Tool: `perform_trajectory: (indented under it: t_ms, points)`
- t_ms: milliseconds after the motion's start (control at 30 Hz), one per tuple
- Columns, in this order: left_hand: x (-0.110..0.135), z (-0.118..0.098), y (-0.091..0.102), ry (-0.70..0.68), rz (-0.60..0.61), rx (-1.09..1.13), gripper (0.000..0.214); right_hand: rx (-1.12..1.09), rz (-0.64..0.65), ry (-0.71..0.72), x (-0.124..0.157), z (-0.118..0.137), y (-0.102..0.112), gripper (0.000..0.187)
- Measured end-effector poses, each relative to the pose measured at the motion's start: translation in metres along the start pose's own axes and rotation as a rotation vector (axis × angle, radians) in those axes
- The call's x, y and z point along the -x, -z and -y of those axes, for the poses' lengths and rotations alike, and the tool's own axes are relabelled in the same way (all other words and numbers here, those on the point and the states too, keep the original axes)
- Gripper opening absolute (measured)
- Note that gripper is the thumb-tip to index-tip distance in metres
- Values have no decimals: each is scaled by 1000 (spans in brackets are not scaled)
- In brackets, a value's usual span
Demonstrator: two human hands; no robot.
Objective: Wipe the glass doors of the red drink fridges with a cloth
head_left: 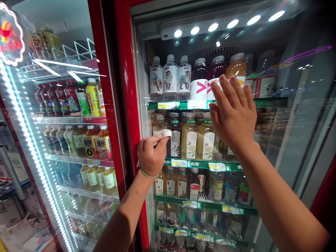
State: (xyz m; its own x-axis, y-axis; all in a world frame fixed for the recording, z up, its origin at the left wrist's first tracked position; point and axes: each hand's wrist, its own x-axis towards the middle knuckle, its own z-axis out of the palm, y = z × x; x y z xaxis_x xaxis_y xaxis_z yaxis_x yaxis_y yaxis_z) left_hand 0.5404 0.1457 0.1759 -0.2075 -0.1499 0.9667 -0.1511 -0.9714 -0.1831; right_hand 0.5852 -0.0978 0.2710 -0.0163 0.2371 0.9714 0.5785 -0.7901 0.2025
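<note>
I face a drinks fridge with a glass door (pixel 288 147) in a red frame (pixel 126 105). My right hand (pixel 232 112) lies flat on the glass with fingers stretched upward, over the second shelf's bottles. My left hand (pixel 151 155) is closed around a small white roll or strip of labels (pixel 164 133), held against the glass near the door's left edge. Behind the glass stand clear bottles with tiger labels (pixel 170 78), dark juice bottles (pixel 199 78) and pale tea bottles (pixel 190 136).
A second lit fridge (pixel 73 140) with rows of bottled drinks stands to the left. Green shelf rails carry yellow price tags (pixel 178 163). Ceiling lights reflect in the glass at the top.
</note>
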Motion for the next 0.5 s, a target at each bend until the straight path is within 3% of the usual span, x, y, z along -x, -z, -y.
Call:
perform_trajectory:
  t_ms: [200,333,433,500]
  points:
    - [-27,20,-8,40,-108,-13,21,-81,-31,-23,1,-4,-3,58]
    - [-6,9,-2,38,-69,8,19,-71,-41,-24,0,9,1,57]
    - [11,4,5,43,-32,17,18,-47,-22,18,2,35,0,62]
    - [9,8,7,25,-28,16,18,-51,34,70,6,53,-6,67]
